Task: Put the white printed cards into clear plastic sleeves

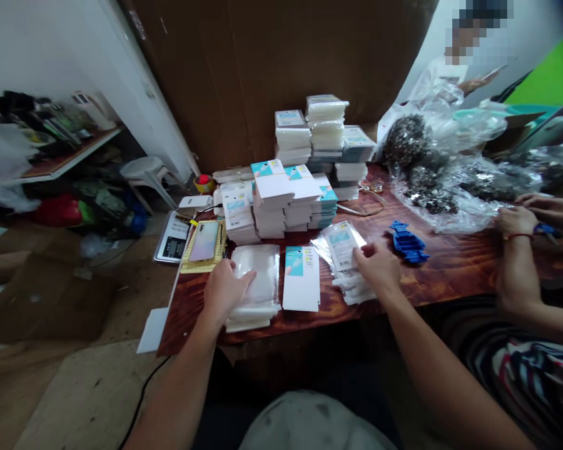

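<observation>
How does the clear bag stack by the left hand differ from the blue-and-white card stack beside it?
The bag stack looks translucent, while the card stack is white with a blue printed panel. The bag stack is wider than the card stack. The left hand is at the bag stack; neither hand is on the card stack. Both lie near the table's front edge.

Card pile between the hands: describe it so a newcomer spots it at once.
On the table, look at the near edge, between left hand and right hand. A white card pile with a blue corner lies there, between clear bags and a bagged card. Unlike both, it shows no plastic.
</observation>
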Action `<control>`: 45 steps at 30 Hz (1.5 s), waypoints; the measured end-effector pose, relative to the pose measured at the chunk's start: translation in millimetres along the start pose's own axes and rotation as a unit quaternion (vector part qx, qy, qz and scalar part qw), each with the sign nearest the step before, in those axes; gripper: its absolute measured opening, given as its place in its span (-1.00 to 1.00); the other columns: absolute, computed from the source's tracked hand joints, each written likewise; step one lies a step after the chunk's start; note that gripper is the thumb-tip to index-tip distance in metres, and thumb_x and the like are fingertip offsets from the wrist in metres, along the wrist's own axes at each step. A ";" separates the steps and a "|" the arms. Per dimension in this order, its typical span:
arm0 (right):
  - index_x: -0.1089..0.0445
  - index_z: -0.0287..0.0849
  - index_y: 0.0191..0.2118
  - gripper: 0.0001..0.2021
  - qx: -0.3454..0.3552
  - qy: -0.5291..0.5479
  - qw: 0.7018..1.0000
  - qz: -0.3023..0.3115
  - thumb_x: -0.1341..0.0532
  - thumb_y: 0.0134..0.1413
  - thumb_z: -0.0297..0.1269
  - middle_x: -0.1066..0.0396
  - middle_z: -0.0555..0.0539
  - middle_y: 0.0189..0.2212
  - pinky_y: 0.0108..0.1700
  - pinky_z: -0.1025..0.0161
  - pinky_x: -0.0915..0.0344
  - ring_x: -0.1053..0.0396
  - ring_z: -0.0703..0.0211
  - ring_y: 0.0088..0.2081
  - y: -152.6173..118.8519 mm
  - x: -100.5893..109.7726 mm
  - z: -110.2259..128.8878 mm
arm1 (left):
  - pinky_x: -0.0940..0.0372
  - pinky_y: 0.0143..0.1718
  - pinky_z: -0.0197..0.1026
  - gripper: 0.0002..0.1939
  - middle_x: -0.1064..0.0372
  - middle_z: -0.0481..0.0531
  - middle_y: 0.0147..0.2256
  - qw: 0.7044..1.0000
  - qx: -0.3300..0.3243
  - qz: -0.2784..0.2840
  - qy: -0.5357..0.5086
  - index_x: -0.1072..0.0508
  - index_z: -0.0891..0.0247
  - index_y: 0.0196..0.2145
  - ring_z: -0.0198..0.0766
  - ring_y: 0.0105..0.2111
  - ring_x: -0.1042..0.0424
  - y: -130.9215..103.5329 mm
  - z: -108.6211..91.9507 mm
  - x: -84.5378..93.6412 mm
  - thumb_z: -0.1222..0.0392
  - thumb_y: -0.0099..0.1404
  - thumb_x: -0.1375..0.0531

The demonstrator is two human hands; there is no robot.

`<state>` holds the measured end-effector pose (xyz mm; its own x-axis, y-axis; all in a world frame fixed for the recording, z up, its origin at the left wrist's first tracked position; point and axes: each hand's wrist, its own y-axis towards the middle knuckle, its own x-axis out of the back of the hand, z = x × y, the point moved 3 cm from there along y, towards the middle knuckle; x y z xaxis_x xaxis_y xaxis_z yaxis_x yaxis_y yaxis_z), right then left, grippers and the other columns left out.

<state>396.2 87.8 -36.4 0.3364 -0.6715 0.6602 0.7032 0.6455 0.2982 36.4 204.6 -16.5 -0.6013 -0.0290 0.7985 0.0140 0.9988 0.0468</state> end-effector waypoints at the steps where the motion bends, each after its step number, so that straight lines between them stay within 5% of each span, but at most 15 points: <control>1: -0.44 -0.19 -0.37 -0.79 0.011 -0.019 1.000 -0.011 -0.27 0.02 -0.12 -0.46 -0.26 -0.41 -0.15 -0.16 -0.31 -0.43 -0.24 -0.22 -1.3 0.7 0.1 | -0.19 -0.30 -0.14 -0.54 -0.45 0.17 -0.31 1.000 0.013 0.020 0.002 -0.41 0.20 -0.34 0.01 -0.30 -0.42 4.0 6.3 -0.5 -0.15 -0.05 -0.39; 5: -0.47 -0.18 -0.19 -0.79 0.190 -0.009 0.980 0.066 -0.23 0.13 -0.18 -0.48 -0.27 -0.17 0.03 -0.07 -0.24 -0.36 -0.17 -0.04 -32.2 -3.8 41.8 | -0.07 -0.44 -0.21 -0.66 -0.40 0.01 -0.51 0.997 0.018 0.076 -0.005 -0.37 0.17 -0.49 -0.16 -0.51 -0.33 14.6 17.5 -0.1 -0.06 -0.04 -0.38; 9: -0.46 -0.18 -0.11 -0.69 0.441 -0.075 0.843 0.299 -0.32 0.10 -0.11 -0.48 -0.22 -0.13 -0.02 0.01 -0.31 -0.37 -0.11 -0.05 -86.1 -13.8 94.5 | -0.06 -0.49 -0.23 -0.75 -0.41 -0.02 -0.55 0.995 -0.006 0.096 -0.027 -0.40 0.18 -0.52 -0.20 -0.55 -0.33 20.8 19.3 4.6 0.01 0.00 -0.34; 12: -0.45 -0.29 -0.15 -0.79 0.496 -0.185 0.776 0.342 -0.27 0.16 -0.25 -0.45 -0.30 -0.19 -0.15 0.05 -0.36 -0.37 -0.15 -0.09 -109.6 -13.9 108.3 | -0.10 -0.48 -0.23 -0.77 -0.48 0.02 -0.50 0.996 -0.010 0.087 -0.035 -0.49 0.20 -0.41 -0.17 -0.51 -0.39 20.2 18.2 12.3 0.00 0.07 -0.30; 16: -0.42 -0.37 -0.09 -0.77 0.522 -0.241 0.741 0.347 -0.14 0.14 -0.51 -0.44 -0.35 -0.19 -0.27 0.11 -0.36 -0.39 -0.15 -0.13 -119.5 -7.2 108.3 | -0.14 -0.40 -0.18 -0.70 -0.55 0.14 -0.40 0.994 -0.064 0.053 0.075 -0.57 0.20 -0.37 -0.08 -0.41 -0.46 11.6 5.4 27.0 -0.03 0.27 -0.13; 20: -0.43 -0.32 -0.18 -0.81 0.506 -0.200 0.756 0.364 -0.11 0.13 -0.55 -0.46 -0.26 -0.31 -0.25 0.15 -0.34 -0.42 -0.04 -0.24 -115.8 -0.7 99.7 | -0.23 -0.31 -0.16 -0.67 -0.57 0.17 -0.30 0.991 -0.106 -0.004 0.086 -0.60 0.20 -0.31 -0.03 -0.29 -0.51 5.6 -7.7 33.7 -0.01 0.33 -0.10; 23: -0.45 -0.23 -0.20 -0.80 0.461 -0.108 0.812 0.343 -0.08 0.21 -0.49 -0.50 -0.19 -0.34 -0.19 0.17 -0.36 -0.44 0.02 -0.25 -102.8 8.4 90.2 | -0.33 -0.38 -0.17 -0.71 -0.55 0.14 -0.41 0.993 -0.025 0.016 -0.116 -0.56 0.25 -0.30 -0.08 -0.40 -0.53 6.3 -6.3 21.5 -0.02 0.27 -0.19; 26: -0.49 -0.09 -0.17 -0.81 0.366 -0.006 0.898 0.243 -0.11 0.26 -0.31 -0.55 -0.13 -0.28 -0.13 0.13 -0.40 -0.49 0.02 -0.22 -81.5 25.0 80.2 | -0.44 -0.41 -0.16 -0.77 -0.52 0.12 -0.45 0.918 0.095 0.092 -0.375 -0.45 0.28 -0.37 -0.08 -0.42 -0.57 4.9 -5.2 -3.5 0.11 0.10 -0.36; 29: -0.51 -0.05 -0.18 -0.82 0.190 0.110 0.971 0.095 -0.22 0.21 -0.13 -0.57 -0.10 -0.36 -0.25 0.13 -0.44 -0.50 0.04 -0.38 -64.5 44.2 70.1 | -0.50 -0.34 -0.09 -0.68 -0.54 0.14 -0.41 0.836 0.175 0.157 -0.496 -0.39 0.28 -0.31 -0.09 -0.38 -0.59 -0.5 -11.6 -24.1 0.30 0.01 -0.42; 31: -0.50 -0.10 -0.23 -0.77 0.048 0.228 0.968 0.094 -0.26 0.17 -0.05 -0.53 -0.07 -0.49 -0.45 0.20 -0.41 -0.45 0.11 -0.53 -63.3 47.2 63.6 | -0.51 -0.35 -0.08 -0.71 -0.55 0.18 -0.39 0.820 0.196 0.181 -0.506 -0.42 0.32 -0.28 -0.11 -0.41 -0.58 -3.9 -17.7 -31.9 0.30 0.05 -0.41; 33: -0.46 -0.14 -0.29 -0.72 -0.073 0.348 0.918 0.174 -0.30 0.11 -0.01 -0.49 -0.05 -0.58 -0.58 0.29 -0.35 -0.41 0.16 -0.61 -70.3 40.7 59.7 | -0.51 -0.39 -0.11 -0.76 -0.54 0.19 -0.42 0.827 0.187 0.173 -0.501 -0.45 0.35 -0.33 -0.14 -0.46 -0.57 -5.0 -23.5 -35.6 0.23 0.09 -0.40; 36: -0.40 -0.16 -0.35 -0.68 -0.182 0.446 0.838 0.257 -0.39 0.00 -0.01 -0.47 -0.02 -0.60 -0.61 0.35 -0.36 -0.43 0.19 -0.62 -86.3 27.4 55.9 | -0.49 -0.44 -0.15 -0.73 -0.51 0.12 -0.48 0.844 0.141 0.119 -0.503 -0.46 0.35 -0.40 -0.19 -0.51 -0.54 -3.1 -30.3 -37.4 0.12 0.08 -0.41; 38: -0.38 -0.17 -0.36 -0.66 -0.216 0.461 0.819 0.266 -0.42 -0.04 -0.02 -0.47 0.00 -0.58 -0.59 0.35 -0.40 -0.44 0.20 -0.62 -94.9 19.5 53.5 | -0.49 -0.45 -0.14 -0.70 -0.49 0.07 -0.51 0.848 0.117 0.089 -0.510 -0.46 0.33 -0.43 -0.20 -0.52 -0.52 -2.1 -32.8 -38.8 0.07 0.05 -0.43; 42: -0.36 -0.17 -0.42 -0.64 -0.217 0.430 0.834 0.269 -0.41 -0.04 0.01 -0.43 0.01 -0.61 -0.60 0.30 -0.41 -0.47 0.12 -0.60 -103.2 8.8 52.6 | -0.50 -0.42 -0.09 -0.66 -0.50 0.08 -0.49 0.839 0.119 0.082 -0.524 -0.45 0.33 -0.42 -0.17 -0.50 -0.53 -3.1 -32.9 -41.8 0.04 0.03 -0.43; 45: -0.44 -0.14 -0.38 -0.77 -0.081 0.348 0.922 0.148 -0.35 0.08 -0.08 -0.51 -0.04 -0.52 -0.43 0.16 -0.51 -0.53 0.03 -0.48 -97.1 18.0 53.2 | -0.50 -0.40 -0.09 -0.65 -0.51 0.10 -0.46 0.839 0.111 0.073 -0.527 -0.45 0.36 -0.36 -0.15 -0.48 -0.55 -2.4 -29.6 -35.8 0.04 0.06 -0.41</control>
<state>300.6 32.5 -16.8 0.8095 -0.5820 0.0776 0.5815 0.8130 0.0311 81.6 202.0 -27.4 -0.9805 0.0285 -0.1944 0.0702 0.9750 -0.2110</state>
